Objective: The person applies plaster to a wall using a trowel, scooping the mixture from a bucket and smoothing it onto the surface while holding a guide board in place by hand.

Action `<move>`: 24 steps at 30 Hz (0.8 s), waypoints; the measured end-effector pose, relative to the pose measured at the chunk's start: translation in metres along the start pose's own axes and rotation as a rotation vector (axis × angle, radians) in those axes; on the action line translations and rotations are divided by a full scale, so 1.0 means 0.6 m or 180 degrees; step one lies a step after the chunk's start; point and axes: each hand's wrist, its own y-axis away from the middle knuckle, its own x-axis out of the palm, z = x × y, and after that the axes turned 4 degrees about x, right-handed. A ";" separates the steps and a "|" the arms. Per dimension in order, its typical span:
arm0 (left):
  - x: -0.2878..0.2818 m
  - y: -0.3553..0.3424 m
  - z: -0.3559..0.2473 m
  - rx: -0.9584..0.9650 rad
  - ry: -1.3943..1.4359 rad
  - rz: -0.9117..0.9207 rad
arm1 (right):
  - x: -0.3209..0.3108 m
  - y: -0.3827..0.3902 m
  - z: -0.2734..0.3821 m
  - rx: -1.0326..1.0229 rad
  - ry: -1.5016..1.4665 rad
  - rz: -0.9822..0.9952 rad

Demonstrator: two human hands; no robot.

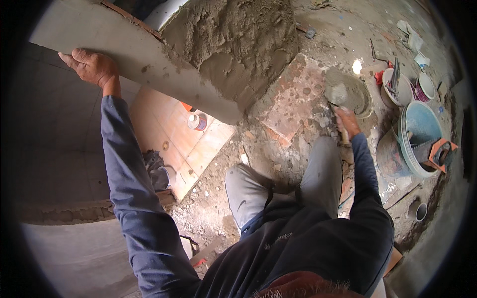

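My left hand (93, 68) grips the near edge of a long, flat grey board (144, 64) at the upper left, its fingers partly hidden. Wet mortar (238, 44) lies rough and thick along the board's far side. Off to the right, my right hand (348, 122) is closed round the handle of a trowel (338, 94). The trowel's blade is over a round tub of mortar (365, 97), at its left side. Between the board and the tub lies a mortar-spattered reddish slab (293, 94).
Orange-tan tiles (164, 134) lie below the board, with a small white-capped container (197, 121) on them. At right stand a bucket of tools (397, 89) and nested large buckets (422, 124) holding an orange-handled handsaw (439, 154). A pipe end (421, 212) juts up from the rubble-strewn ground.
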 end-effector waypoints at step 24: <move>0.006 -0.013 0.025 0.0038 -0.0172 0.0031 | 0.617 0.163 0.305 -0.3403 -0.2078 -0.1944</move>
